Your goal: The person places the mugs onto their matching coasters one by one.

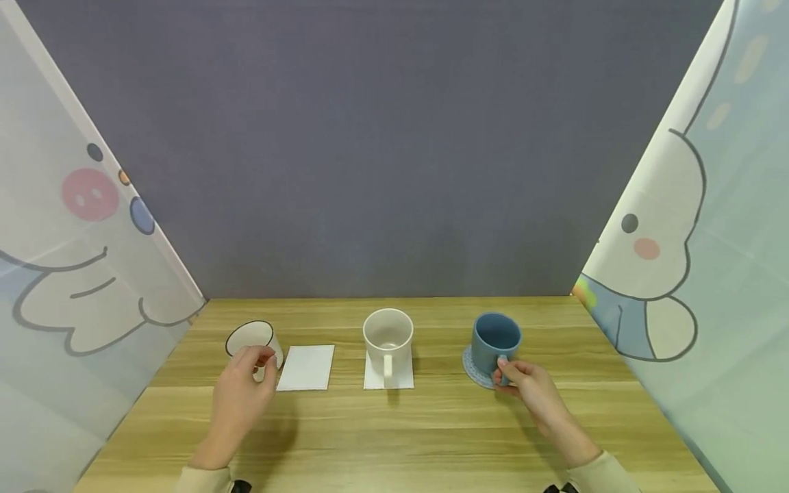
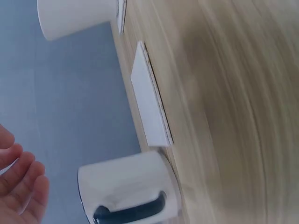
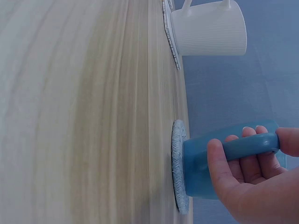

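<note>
Blue mug [image 1: 495,340] stands on a round blue coaster [image 1: 473,368] at 3 o'clock of the wooden table [image 1: 394,438]; right hand [image 1: 530,387] fingers curl round its handle. Nothing visible inside. White mug [image 1: 387,337] is at centre, empty. At 9 o'clock, left hand [image 1: 240,394], fingers loosely spread, is at the black-rimmed mug [image 1: 251,338].

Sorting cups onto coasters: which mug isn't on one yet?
The black-rimmed white mug by the left hand; it stands on bare wood beside the empty white coaster.

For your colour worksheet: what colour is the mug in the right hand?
Blue mug; right wrist view shows it best.
</note>
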The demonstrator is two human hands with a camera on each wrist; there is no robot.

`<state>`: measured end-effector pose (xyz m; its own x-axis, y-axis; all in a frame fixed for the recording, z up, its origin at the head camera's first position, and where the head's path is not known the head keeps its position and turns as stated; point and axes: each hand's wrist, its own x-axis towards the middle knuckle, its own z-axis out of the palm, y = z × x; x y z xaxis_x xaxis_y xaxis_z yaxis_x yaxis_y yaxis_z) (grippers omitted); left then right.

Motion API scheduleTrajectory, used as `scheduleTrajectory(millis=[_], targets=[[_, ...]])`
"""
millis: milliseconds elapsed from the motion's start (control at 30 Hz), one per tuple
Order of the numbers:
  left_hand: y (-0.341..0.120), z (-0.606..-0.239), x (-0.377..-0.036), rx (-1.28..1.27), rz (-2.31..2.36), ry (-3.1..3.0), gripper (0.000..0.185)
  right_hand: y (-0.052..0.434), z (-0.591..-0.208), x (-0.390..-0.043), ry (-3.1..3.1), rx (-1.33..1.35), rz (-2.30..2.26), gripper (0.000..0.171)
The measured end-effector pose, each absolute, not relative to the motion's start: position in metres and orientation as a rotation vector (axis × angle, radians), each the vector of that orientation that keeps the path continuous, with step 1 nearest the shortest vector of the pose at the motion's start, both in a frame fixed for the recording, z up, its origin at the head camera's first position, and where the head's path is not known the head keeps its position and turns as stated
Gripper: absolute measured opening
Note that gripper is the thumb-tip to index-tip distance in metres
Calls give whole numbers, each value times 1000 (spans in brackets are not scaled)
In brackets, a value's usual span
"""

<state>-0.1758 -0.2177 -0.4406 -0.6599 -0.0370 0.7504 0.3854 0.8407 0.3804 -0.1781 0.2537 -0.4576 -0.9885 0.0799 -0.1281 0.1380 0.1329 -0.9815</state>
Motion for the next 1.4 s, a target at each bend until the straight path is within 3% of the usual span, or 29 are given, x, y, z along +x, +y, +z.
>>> scheduleTrajectory(millis=[567,1100,1267,1400], targets=[[-257,-450,-169,18,-753,-2359,7,257,-457,-174,2333,181,-2018,39],[-283,-465,-171,407,-1223,-2552,42,257,-457,-176,2339,163,-2014,39],[-287,-467,-171,436,-1504,-2567,55,257,-457,-177,2337,168,-2013,39],[-290,-470,-173,385,-1665,-2545,53,256,-456,-177,2341,164,-2013,39]])
